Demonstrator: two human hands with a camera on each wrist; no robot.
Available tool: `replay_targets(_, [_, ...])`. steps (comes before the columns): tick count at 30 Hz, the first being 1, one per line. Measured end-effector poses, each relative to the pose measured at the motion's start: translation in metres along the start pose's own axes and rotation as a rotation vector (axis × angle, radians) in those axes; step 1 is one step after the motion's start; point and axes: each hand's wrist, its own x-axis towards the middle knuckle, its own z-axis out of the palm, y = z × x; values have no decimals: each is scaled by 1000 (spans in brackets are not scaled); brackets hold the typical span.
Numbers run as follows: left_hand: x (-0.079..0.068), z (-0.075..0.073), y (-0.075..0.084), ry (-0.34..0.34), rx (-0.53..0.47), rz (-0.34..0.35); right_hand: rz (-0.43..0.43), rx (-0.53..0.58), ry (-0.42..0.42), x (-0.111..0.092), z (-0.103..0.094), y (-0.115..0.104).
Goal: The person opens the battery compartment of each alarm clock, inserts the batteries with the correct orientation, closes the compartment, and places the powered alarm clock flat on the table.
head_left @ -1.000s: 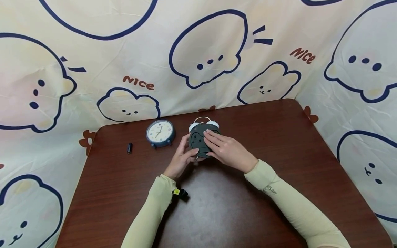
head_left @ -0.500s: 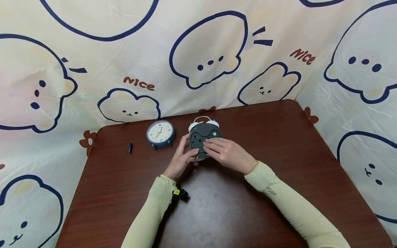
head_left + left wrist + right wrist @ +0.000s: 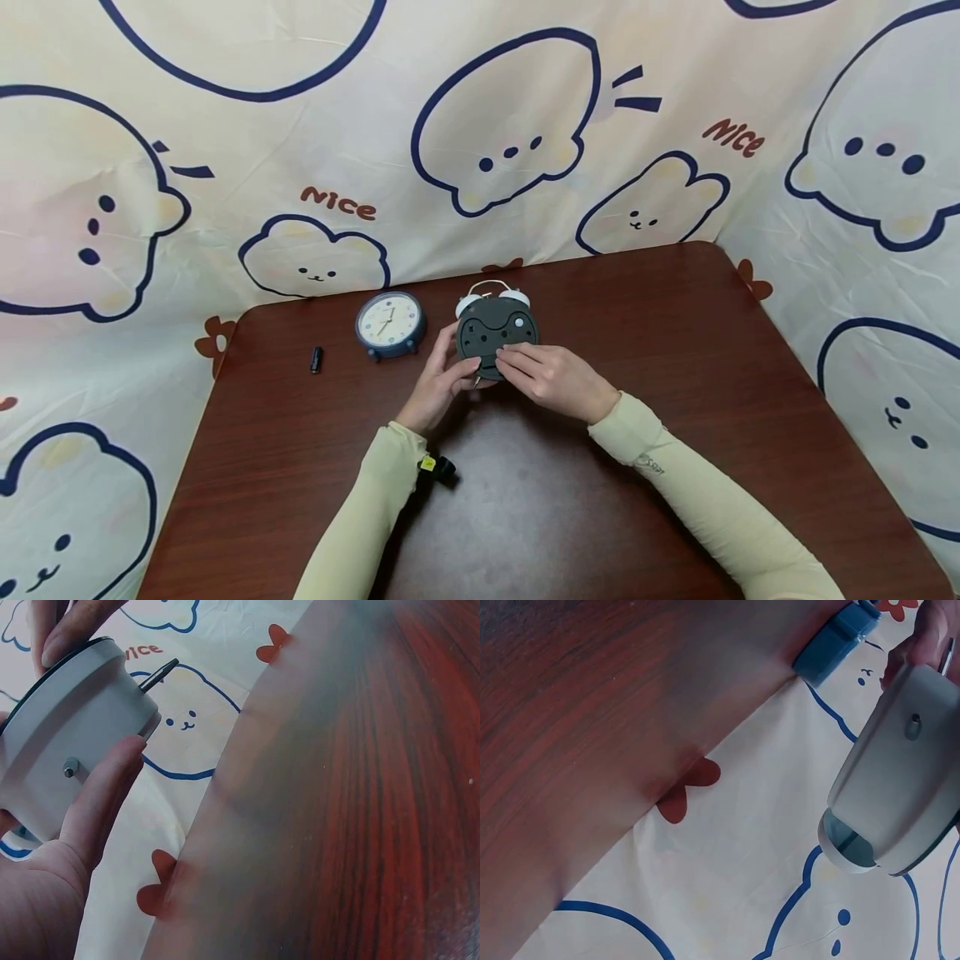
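Observation:
A twin-bell alarm clock (image 3: 491, 319) is held up over the table, its dark grey back towards the head camera and its white bells and handle at the top. My left hand (image 3: 438, 390) grips its lower left side, thumb on the back. The fingertips of my right hand (image 3: 561, 382) press on the lower part of the back, near the battery cover. In the left wrist view the white clock body (image 3: 82, 735) shows a metal leg (image 3: 159, 676) sticking out. The clock's dial faces away and is hidden.
A blue desk clock (image 3: 390, 323) stands on the brown table (image 3: 675, 333) left of the hands. Farther left lies a small black cylinder (image 3: 317, 360), which looks like a battery. A printed cloth (image 3: 480, 233) hangs along the table's back edge.
My right hand's fingers have slid down the clock's back from the upper right to the lower part, uncovering a white round knob. My left hand keeps its grip.

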Motion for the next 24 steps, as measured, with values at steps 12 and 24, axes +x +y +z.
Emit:
replay_targets(12, [0, 0, -2, 3, 12, -19, 3, -13, 20, 0, 2, -1])
replay_targets(24, [0, 1, -4, -22, -2, -7, 168, 170, 63, 1, -1, 4])
